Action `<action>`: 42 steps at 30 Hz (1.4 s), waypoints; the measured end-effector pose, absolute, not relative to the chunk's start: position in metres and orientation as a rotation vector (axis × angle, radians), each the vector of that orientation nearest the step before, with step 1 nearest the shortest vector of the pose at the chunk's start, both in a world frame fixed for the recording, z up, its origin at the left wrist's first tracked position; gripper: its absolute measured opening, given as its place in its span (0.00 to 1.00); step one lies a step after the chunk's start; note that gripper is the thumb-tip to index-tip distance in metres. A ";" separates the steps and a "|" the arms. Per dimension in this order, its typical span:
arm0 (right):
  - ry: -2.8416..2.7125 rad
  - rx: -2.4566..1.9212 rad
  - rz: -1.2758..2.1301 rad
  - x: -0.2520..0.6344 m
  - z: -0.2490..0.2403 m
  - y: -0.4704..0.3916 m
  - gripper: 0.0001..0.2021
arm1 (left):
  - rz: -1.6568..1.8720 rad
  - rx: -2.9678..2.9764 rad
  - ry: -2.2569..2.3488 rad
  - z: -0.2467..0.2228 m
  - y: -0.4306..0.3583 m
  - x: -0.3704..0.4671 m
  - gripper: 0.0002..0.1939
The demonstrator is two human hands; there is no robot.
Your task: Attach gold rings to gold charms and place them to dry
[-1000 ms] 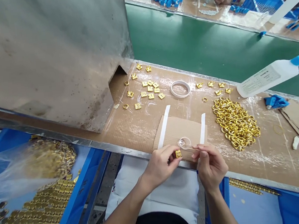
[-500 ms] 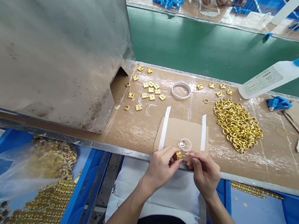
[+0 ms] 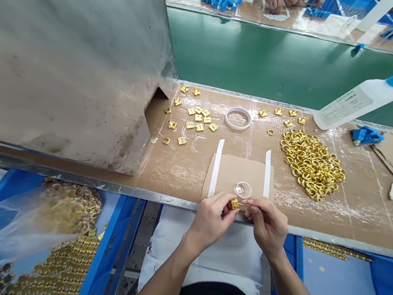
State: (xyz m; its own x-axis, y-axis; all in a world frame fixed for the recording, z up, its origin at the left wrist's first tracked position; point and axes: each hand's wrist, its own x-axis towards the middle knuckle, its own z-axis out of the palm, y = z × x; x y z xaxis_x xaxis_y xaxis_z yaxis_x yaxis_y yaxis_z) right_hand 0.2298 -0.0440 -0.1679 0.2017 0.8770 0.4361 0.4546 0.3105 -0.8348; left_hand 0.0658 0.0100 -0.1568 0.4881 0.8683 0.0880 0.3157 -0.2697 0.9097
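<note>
My left hand [image 3: 213, 219] pinches a small gold ring piece [image 3: 235, 204] between thumb and fingers at the table's front edge. My right hand [image 3: 269, 224] grips a thin stick [image 3: 243, 204], its tip at the gold piece. Just beyond the hands a small clear round dish [image 3: 243, 190] rests on a cardboard sheet [image 3: 236, 171] held by white tape strips. To the right lies a heap of gold rings [image 3: 312, 165]. Several square gold pieces [image 3: 198, 118] are spread at the back left, beside a white tape roll [image 3: 238, 118].
A metal panel [image 3: 68, 77] stands at the left. A white bottle with blue tip [image 3: 356, 102] leans at the right, near a blue object [image 3: 367, 135]. Blue trays [image 3: 87, 278] hold gold parts below. Across the green belt [image 3: 261, 59], a person's hands [image 3: 275, 0] work.
My hands have hardly moved; the right one has shifted slightly left. Across the belt, the other person's hand has lowered to the white pieces, and a blue item on the belt has moved right.
</note>
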 end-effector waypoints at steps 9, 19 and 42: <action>-1.424 -1.316 0.461 0.230 -0.169 -0.044 0.11 | 0.764 1.829 0.996 -0.156 0.009 0.065 0.09; -1.417 -1.297 0.473 0.229 -0.169 -0.043 0.10 | 0.755 1.820 1.004 -0.157 0.009 0.065 0.08; -1.413 -1.282 0.463 0.225 -0.166 -0.041 0.10 | 0.758 1.844 1.024 -0.155 0.009 0.064 0.09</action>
